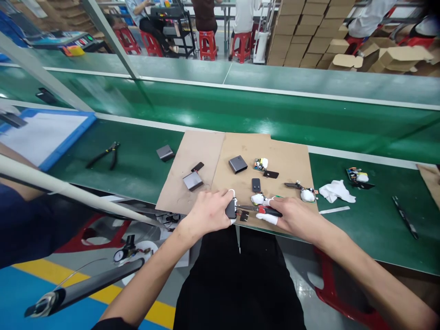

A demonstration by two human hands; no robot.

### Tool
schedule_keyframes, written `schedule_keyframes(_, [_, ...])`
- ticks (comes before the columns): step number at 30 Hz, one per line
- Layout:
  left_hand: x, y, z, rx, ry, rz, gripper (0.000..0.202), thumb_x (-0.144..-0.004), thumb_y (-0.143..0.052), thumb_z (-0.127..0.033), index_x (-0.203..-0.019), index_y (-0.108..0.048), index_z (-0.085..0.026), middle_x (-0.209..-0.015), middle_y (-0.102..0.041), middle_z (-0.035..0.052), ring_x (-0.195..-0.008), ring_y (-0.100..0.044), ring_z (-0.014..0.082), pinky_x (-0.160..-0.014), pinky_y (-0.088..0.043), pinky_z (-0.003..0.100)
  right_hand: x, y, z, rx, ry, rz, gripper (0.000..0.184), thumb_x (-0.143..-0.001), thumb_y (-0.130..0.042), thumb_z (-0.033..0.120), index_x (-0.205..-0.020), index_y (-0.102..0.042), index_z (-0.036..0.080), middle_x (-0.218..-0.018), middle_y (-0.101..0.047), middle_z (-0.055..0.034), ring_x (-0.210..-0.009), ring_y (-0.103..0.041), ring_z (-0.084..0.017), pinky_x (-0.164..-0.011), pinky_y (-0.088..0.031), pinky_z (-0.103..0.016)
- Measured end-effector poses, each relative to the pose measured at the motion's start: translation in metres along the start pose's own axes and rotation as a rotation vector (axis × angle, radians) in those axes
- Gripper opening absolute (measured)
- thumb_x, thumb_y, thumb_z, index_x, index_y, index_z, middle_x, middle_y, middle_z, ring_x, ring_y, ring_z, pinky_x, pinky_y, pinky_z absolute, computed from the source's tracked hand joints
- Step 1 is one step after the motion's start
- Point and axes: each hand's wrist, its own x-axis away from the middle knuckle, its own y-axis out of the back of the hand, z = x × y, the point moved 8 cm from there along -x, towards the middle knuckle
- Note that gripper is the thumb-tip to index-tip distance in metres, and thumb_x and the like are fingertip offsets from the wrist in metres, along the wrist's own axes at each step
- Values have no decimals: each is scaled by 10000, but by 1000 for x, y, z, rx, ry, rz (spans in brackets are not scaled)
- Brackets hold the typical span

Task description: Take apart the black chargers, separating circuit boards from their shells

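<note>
Near the front edge of the cardboard sheet (220, 158), my left hand (210, 208) is closed on a small dark charger housing (230, 209). White covers show on its fingertips. My right hand (292, 216), also with white finger covers, grips red and black needle-nose pliers (270, 211). Their jaws point left at the housing; whether they pinch anything I cannot make out. A small black plate with prongs (244, 216) is just below the jaws. Beyond my right fingers sits a circuit board with white filler (257, 199), and a black plug piece (256, 184) lies behind it.
Grey housings (238, 164), (193, 181) and more circuit boards (261, 163) are spread over the cardboard. Black-handled pliers (105, 156) lie to the left. White tissue (337, 191) and a black pen-like tool (404, 217) are to the right. A co-worker's arm (24, 174) enters at left.
</note>
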Motion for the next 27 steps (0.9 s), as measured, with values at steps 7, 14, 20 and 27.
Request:
schedule_keyframes(7, [-2,-3,-2,26,18,113,352,-737,-655,-260,-1079,-574,-245,-1022,-776,40,-922,-770,313,-599,-345,351,2,-8,-8,-33,23,-8,266,-1096,-552,416,-1063,-715,209,-991,-799,-102,-867,-762,-276,-736,-466,-346])
schedule_keyframes(14, [-3,-7,-3,35,15,140,378,-723,-650,-260,-1094,-574,-247,-1037,-778,43,-937,-764,312,-591,-311,350,4,-7,-8,-52,33,-31,264,-1095,-558,412,-1059,-722,208,-984,-801,-99,-861,-758,-281,-735,-469,-353])
schedule_keyframes(20, [-3,-10,-1,32,12,138,390,-732,-662,-277,-1113,-581,-246,-1052,-773,42,-936,-765,314,-598,-342,356,3,-9,-11,-58,15,-13,195,-1070,-578,332,-1073,-732,212,-994,-806,-91,-868,-759,-275,-742,-476,-345])
schedule_keyframes(27, [-1,-11,-1,29,4,125,381,-735,-648,-265,-1111,-589,-245,-1050,-774,34,-929,-764,308,-580,-318,356,3,-3,-6,-82,53,-62,173,-1045,-603,296,-1054,-755,213,-942,-802,-88,-788,-728,-241,-704,-475,-325])
